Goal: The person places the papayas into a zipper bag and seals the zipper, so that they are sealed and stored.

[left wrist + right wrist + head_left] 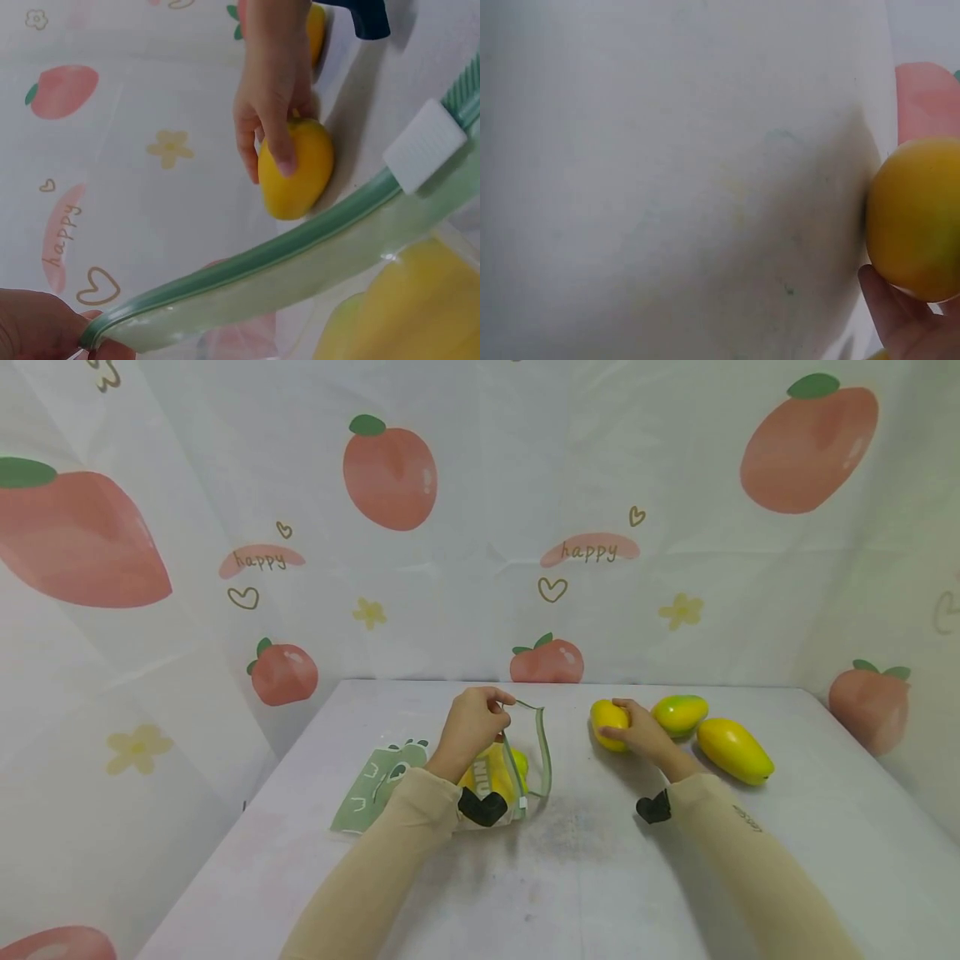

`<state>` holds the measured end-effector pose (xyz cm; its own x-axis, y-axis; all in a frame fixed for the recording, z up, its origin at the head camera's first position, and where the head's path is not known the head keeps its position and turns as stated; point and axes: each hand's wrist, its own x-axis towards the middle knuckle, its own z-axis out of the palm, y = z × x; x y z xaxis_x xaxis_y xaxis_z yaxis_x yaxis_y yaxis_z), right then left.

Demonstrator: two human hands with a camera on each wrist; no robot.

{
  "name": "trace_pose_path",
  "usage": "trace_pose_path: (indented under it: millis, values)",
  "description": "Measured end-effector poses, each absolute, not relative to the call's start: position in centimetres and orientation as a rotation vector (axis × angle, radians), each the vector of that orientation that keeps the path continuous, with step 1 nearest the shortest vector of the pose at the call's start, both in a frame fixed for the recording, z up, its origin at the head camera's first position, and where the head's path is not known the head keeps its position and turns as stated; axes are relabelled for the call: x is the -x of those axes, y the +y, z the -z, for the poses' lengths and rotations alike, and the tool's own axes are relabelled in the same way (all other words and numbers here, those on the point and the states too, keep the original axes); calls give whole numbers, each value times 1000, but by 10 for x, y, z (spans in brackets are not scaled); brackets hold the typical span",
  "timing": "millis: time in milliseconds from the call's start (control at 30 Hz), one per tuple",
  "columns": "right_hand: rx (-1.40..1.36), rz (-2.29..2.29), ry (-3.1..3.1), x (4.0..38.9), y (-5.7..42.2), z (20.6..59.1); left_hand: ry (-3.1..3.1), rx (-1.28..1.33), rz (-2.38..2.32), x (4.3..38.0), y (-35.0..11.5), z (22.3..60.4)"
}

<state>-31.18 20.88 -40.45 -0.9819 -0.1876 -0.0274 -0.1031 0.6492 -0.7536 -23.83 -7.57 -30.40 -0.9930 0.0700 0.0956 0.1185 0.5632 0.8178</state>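
My left hand (pixel 474 727) pinches the green zip edge of a clear plastic bag (pixel 545 752), whose mouth gapes toward the right. In the left wrist view, a white slider (pixel 425 146) sits on that edge. Yellow fruit (pixel 420 300) shows inside the bag, partly hidden by my left wrist in the head view. My right hand (pixel 643 732) grips a yellow mango (pixel 608 720) at the back of the table, thumb and fingers on opposite sides. In the right wrist view, fingertips touch the lower side of this mango (pixel 919 217).
Beside my right hand lie a yellow-green mango (pixel 681 714) and a longer yellow papaya-like fruit (pixel 735 750). A green panel with a cartoon face (pixel 386 789) lies flat left of my left forearm. Behind the white table (pixel 585 877) hangs a fruit-printed cloth (pixel 480 577).
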Motion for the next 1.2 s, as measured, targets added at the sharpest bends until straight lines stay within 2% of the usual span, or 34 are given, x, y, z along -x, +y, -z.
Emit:
trace_pose_path:
  millis: [600,1200]
  values:
    - [245,1279,2725,303,195,402,-2727,163,1434,237,-76,304]
    - [419,1480,2753,280,185,373,-2728,163,1429,236,-75,303]
